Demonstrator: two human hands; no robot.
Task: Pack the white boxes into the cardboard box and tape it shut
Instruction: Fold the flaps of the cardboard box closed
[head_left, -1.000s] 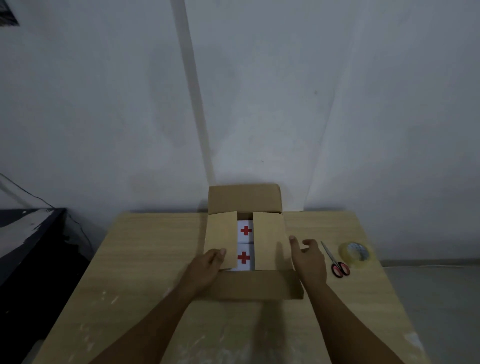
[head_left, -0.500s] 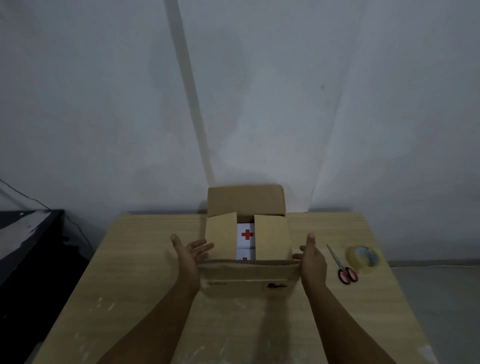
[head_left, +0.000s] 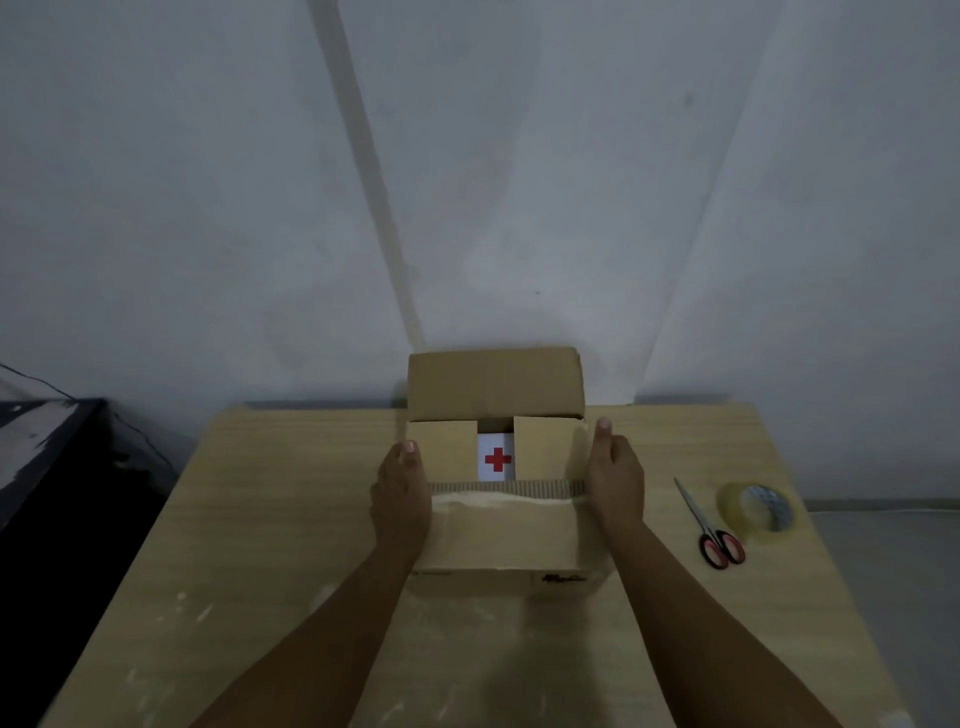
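A brown cardboard box (head_left: 498, 535) stands on the wooden table, in front of me. Its two side flaps lie folded in, and between them shows a white box with a red cross (head_left: 496, 457). The far flap stands upright. The near flap is folded partway over the top. My left hand (head_left: 401, 493) grips the near flap's left end and the box's left side. My right hand (head_left: 614, 478) grips the flap's right end and the box's right side. A roll of clear tape (head_left: 756, 512) lies to the right.
Red-handled scissors (head_left: 709, 525) lie on the wooden table (head_left: 270, 519) between the box and the tape. A white wall rises just behind the table. A dark low surface (head_left: 47, 447) sits off the table's left edge.
The near flap has come up from lying flat on the table and folded over the box top. Both hands moved from the side flaps to the near flap's ends.
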